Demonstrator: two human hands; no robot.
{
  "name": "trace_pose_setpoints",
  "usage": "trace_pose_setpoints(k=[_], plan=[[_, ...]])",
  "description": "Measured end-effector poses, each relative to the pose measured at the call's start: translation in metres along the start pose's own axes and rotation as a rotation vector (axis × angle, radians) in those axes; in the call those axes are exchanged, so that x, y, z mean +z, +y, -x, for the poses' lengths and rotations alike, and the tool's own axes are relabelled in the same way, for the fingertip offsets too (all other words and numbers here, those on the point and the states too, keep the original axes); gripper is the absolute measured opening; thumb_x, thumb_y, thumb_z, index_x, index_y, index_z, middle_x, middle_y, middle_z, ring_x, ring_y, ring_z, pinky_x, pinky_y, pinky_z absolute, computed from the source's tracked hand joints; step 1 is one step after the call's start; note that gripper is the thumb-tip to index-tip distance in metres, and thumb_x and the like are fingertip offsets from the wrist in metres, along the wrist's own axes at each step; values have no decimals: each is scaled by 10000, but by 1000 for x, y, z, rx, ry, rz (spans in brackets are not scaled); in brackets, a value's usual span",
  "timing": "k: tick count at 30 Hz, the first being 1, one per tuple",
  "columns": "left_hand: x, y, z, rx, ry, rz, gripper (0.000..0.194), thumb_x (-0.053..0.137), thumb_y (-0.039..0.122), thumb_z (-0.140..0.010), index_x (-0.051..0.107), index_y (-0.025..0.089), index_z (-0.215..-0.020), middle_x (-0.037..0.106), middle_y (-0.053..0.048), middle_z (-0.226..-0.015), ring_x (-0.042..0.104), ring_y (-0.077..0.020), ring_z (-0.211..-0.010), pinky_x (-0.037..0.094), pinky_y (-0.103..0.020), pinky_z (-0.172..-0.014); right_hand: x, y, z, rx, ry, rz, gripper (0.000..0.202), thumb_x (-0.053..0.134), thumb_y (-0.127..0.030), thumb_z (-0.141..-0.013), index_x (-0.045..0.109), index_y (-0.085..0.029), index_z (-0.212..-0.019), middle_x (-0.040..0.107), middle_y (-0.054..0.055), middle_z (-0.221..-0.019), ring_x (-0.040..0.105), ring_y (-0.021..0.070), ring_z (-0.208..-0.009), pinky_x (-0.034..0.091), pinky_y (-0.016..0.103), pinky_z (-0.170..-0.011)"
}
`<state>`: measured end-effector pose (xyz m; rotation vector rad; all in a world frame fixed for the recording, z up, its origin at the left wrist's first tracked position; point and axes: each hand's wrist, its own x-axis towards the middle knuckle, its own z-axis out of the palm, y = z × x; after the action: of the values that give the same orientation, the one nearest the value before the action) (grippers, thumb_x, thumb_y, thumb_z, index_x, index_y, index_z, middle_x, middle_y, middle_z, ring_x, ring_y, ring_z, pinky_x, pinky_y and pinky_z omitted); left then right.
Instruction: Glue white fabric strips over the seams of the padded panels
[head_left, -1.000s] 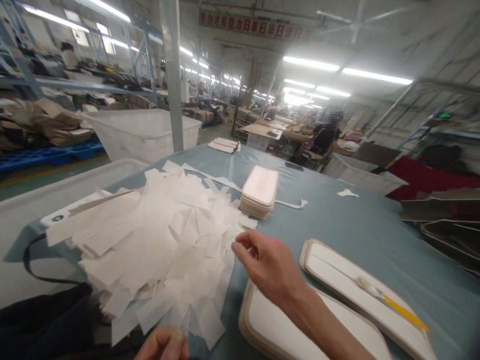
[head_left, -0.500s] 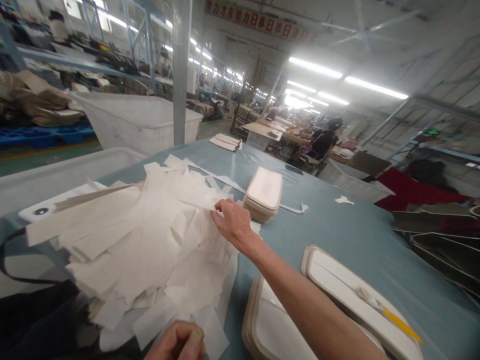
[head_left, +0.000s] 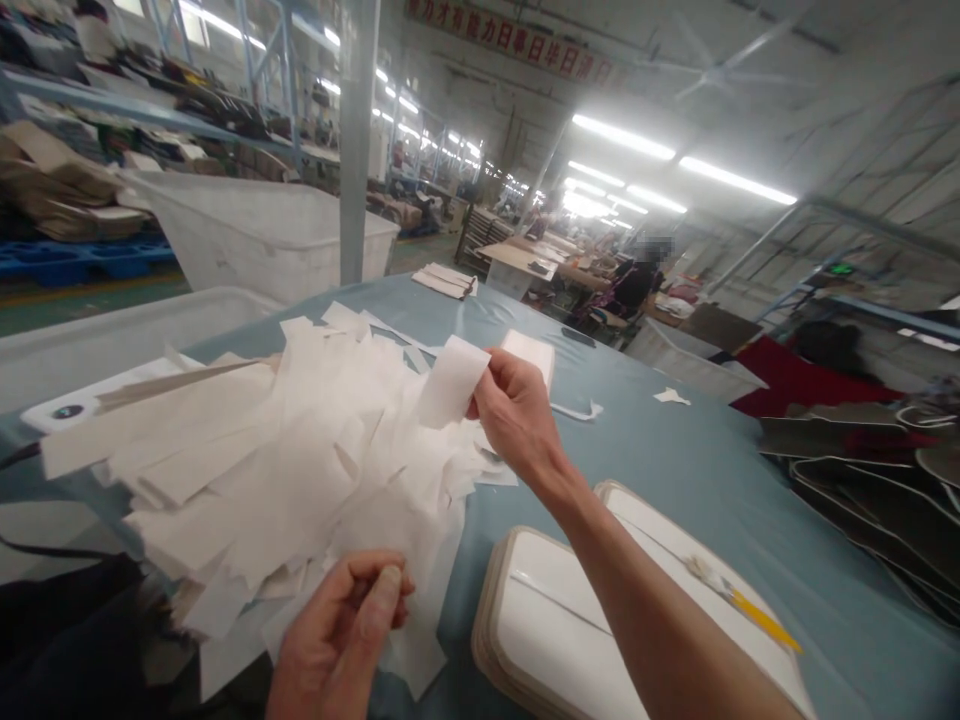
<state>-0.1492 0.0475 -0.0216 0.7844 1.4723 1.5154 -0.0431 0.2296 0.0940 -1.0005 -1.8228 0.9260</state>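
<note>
My right hand (head_left: 521, 410) pinches a short white strip (head_left: 452, 380) by its right edge and holds it up above a loose heap of off-white strips (head_left: 300, 440). Whether the strip is paper or thin cloth I cannot tell. My left hand (head_left: 341, 630) is low at the near edge of the heap, thumb pressed against curled fingers; what it grips, if anything, is hidden. Behind my right hand is a small stack of rounded pale panels (head_left: 534, 350), partly covered. Under my right forearm lies a larger stack of rounded white panels (head_left: 555, 590).
Another rounded white panel stack (head_left: 637, 515) carries a yellow-handled tool (head_left: 765, 620). Folded pale pieces (head_left: 444, 281) lie at the blue-green table's (head_left: 645, 440) far edge. White bins (head_left: 262, 230) stand left beyond a post (head_left: 357, 150). Dark panels (head_left: 862, 500) sit right. A person (head_left: 630, 285) is farther back.
My right hand has lifted a white strip off the heap and drawn it up and right, now covering part of the small stack. My left hand has risen further into view.
</note>
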Motion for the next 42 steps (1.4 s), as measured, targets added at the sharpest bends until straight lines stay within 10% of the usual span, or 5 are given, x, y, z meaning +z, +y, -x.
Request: trace_pose_setpoints(k=[4,10,27,32,42], plan=[[8,-7,-27,55,95,58,587,724,690,-818,732,188,-1121,774,-84,-996,718,-233,-888,611,-331,-807,-11,-13,35,29,-14,-116,290,579,-453,-923,609,-190,-805,601,-30,-639,542,100,-556,454,209,-542],[29,-7,-33,13,-65,128,646,746,660,-823,692,184,-1257,750,-120,-1228,725,-269,-1066,617,-377,-900,-32,-9,60,110,52,-145,374,563,-478,-927,536,-204,-673,527,-41,-572,494,91,-533,413,198,-513],[76,-19,56,-115,-474,152,631,789,587,-816,681,267,-1349,677,-117,-1432,684,-287,-1202,567,-369,-1042,-83,-7,241,548,-158,74,451,497,-403,-988,367,-206,-603,357,-47,-590,323,85,-571,223,248,-509],[82,-23,84,-252,-492,76,478,752,659,-830,780,219,-1014,776,-86,-1065,708,-215,-972,576,-269,-865,-92,9,281,725,-236,-180,518,526,-527,-995,345,-220,-619,306,-60,-588,238,75,-537,177,245,-466],[92,-21,121,-472,-343,274,533,908,596,-646,785,220,-1004,792,-99,-1034,742,-274,-980,635,-334,-851,-94,28,313,765,-179,-356,674,495,-787,-965,351,-218,-635,311,-60,-599,239,70,-536,175,246,-473]])
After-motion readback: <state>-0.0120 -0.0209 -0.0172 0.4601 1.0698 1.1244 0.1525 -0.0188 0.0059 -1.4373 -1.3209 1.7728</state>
